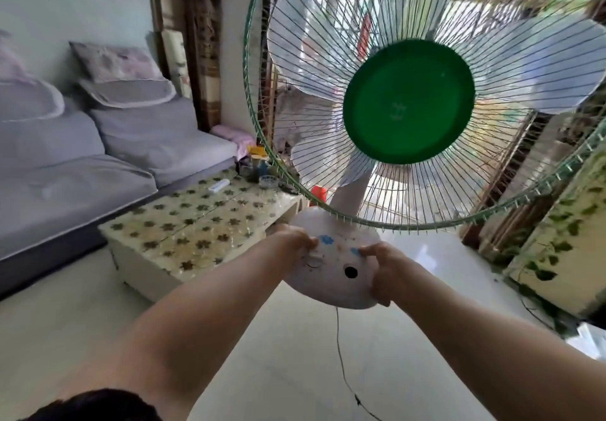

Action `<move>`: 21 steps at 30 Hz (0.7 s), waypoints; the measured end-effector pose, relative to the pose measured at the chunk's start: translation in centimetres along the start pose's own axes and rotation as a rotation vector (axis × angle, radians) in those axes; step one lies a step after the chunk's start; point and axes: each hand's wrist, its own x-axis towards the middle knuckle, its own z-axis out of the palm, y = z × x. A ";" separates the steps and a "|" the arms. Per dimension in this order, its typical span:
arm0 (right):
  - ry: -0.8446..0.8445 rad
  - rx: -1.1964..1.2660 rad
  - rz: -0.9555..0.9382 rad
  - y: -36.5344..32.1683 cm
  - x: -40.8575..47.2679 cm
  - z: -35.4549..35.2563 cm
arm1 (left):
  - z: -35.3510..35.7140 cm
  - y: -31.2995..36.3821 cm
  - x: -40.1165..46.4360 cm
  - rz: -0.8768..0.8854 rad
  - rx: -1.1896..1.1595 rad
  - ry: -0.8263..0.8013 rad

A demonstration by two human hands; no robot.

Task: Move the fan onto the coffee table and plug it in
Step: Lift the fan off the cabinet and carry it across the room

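While the flower-patterned low coffee table (196,220) waits left of the grip, the left hand (295,240) and right hand (382,268) clamp the white-based, green-caged desk fan (334,269), carried aloft. Its thin black cord (341,361) dangles below. Setting down, then plugging, likely follows.

no readable text, fan hub (409,102) mark illegible

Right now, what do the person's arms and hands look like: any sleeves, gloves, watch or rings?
Both forearms are bare for all the length in view. The left hand and right hand wear no gloves. No watch, bracelet or ring shows on either. No sleeve edge is visible.
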 end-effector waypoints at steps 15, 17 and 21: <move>0.032 0.040 -0.005 -3.8 6.8 19.1 | -15.4 3.9 14.7 -0.025 -0.010 -0.077; 0.052 0.031 -0.002 -4.9 8.5 21.6 | -16.9 4.7 17.6 -0.032 -0.007 -0.078; 0.092 0.001 0.017 -7.9 12.3 26.8 | -20.3 7.5 23.3 -0.030 0.056 -0.027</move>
